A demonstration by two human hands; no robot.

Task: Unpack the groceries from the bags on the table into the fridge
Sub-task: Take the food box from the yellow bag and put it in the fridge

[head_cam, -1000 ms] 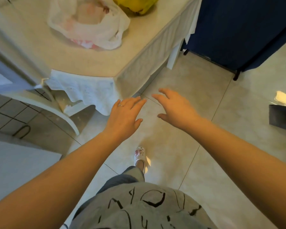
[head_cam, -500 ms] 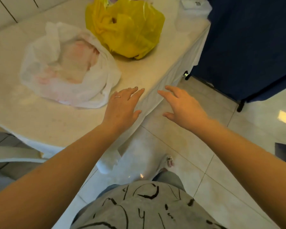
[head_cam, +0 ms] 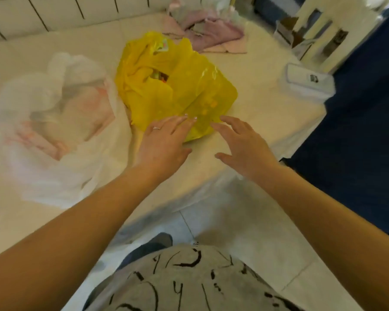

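A yellow plastic bag [head_cam: 180, 86] with goods inside sits in the middle of the cream-covered table [head_cam: 263, 113]. To its left lies a white, see-through bag [head_cam: 54, 122] with pinkish contents. My left hand [head_cam: 164, 142] hovers flat, fingers spread, with its fingertips over the yellow bag's near edge. My right hand [head_cam: 245, 144] is open just to the right of that edge, above the tablecloth, holding nothing. The fridge is out of view.
A white lidded box [head_cam: 308, 80] sits at the table's right edge. Pink cloths [head_cam: 209, 32] lie at the back by a tiled wall. A dark blue curtain [head_cam: 364, 142] hangs to the right. Tiled floor shows below the table.
The view has swung up from the floor to the table. Both hands have moved forward over the table edge and now reach the yellow bag's near side.
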